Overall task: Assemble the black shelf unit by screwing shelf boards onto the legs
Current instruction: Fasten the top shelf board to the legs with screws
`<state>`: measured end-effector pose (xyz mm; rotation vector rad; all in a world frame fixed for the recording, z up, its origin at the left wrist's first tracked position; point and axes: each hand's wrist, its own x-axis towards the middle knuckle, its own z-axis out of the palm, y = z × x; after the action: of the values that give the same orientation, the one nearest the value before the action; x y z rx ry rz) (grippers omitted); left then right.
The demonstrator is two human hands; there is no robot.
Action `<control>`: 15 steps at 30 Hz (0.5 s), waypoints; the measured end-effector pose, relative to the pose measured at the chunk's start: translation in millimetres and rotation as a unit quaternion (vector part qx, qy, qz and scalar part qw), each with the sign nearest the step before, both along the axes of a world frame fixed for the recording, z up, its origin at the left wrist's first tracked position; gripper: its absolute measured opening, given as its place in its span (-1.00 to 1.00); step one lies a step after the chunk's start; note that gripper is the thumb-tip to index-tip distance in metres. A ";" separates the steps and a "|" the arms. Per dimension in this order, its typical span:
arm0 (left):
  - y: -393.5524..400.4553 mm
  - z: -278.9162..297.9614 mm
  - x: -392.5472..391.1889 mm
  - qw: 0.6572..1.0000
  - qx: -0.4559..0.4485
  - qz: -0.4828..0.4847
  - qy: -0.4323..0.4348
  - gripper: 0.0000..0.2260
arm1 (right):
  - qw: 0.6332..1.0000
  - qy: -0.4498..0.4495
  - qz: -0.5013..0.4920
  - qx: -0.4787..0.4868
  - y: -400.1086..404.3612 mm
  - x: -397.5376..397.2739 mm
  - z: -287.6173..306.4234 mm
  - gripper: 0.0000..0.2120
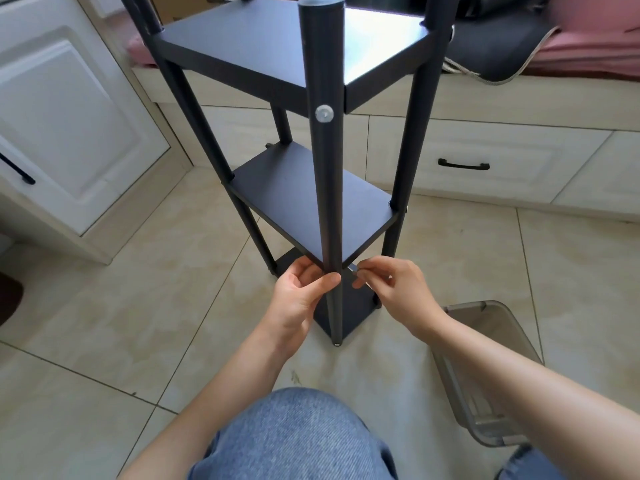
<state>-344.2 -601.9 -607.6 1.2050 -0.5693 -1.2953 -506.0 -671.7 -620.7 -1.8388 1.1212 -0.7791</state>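
Tiled floor (104, 306) carries the shelf unit (304, 188); I see my left hand (298, 299) gripping the front leg (329, 202), right hand (398, 289) fingers (360, 271) pinching a small silvery piece at the middle board's corner.

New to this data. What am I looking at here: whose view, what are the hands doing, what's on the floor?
One picture, from a camera worn on a person's head, looking down past their knees. No robot: two bare hands. The left hand grips the nearest leg of a black shelf unit standing on the tiled floor. The right hand pinches a small metal piece, too small to identify, at the corner of the middle shelf board. A silver screw head shows higher up. A clear plastic bin sits to the right.
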 end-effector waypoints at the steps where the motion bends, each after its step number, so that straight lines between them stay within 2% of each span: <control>1: -0.2 0.2 0.2 1.000 -0.001 -0.002 0.004 -0.53 | 1.000 -0.002 -0.001 0.003 0.3 0.5 0.1 -0.89; 12: -1.8 1.7 2.4 1.000 0.009 0.005 -0.015 -0.50 | 0.991 -0.047 -0.051 0.114 7.0 34.5 -14.4 -0.88; 15: -2.0 -0.4 4.6 0.999 0.018 0.004 -0.032 -0.59 | 0.992 -0.041 -0.043 0.113 6.4 35.0 -12.4 -0.87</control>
<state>-339.6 -603.8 -608.0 1.2808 -0.5879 -1.2687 -471.0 -665.3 -633.1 -1.5656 1.1905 -0.7370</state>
